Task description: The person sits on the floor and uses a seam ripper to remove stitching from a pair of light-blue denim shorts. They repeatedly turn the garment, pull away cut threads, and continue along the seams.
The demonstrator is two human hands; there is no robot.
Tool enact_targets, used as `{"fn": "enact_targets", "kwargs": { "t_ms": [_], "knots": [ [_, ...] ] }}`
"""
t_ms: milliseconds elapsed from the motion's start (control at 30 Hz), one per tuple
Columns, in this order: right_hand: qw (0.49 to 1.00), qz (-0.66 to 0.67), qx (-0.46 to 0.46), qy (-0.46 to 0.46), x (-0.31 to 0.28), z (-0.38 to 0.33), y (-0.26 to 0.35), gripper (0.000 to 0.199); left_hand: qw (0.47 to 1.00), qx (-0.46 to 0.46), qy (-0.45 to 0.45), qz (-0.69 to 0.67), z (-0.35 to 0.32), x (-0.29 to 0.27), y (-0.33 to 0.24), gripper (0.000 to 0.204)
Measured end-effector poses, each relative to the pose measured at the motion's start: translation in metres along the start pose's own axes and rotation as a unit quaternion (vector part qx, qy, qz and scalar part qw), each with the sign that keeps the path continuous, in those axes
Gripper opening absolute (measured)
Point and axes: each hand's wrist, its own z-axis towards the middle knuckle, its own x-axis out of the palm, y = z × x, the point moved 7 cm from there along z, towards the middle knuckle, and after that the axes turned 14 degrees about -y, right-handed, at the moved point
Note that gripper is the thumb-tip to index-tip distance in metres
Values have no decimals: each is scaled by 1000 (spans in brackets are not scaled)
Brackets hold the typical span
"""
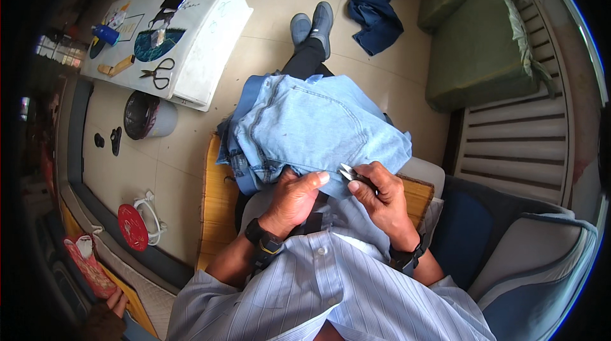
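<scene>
A light blue denim garment lies spread over my lap, its seams and a curved stitched line facing up. My left hand is closed on the garment's near edge, thumb pressed over the cloth. Just to the right, my right hand grips a pair of small thread snips. Their metal blades point left and up, over the near edge of the denim, with the tips a little apart. Whether the blades touch a thread is too small to tell.
Black-handled scissors lie on a white table at the far left, beside a blue bottle. A bin stands below it. Dark jeans lie on the floor. Another person's hand shows lower left.
</scene>
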Motion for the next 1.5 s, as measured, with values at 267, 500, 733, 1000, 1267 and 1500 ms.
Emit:
{"fn": "enact_targets", "kwargs": {
  "t_ms": [267,500,733,1000,1267,1500],
  "knots": [
    [999,40,27,-8,12,9,4,19,998,-46,11,45,1,-4,6,38],
    [979,123,161,-2,20,11,-17,20,996,-85,3,31,-3,-5,7,42],
    [984,99,146,-19,1,10,-29,18,998,-65,1,-18,1,-6,13,50],
    [999,-25,7,26,-9,4,-13,18,999,-33,-1,-32,0,-7,12,48],
    [995,-69,-71,12,-6,6,-3,25,999,-21,3,-37,-1,-5,10,35],
    [994,-80,-74,22,-3,9,-2,24,1000,-21,2,-23,-1,-3,9,39]
  ]
}}
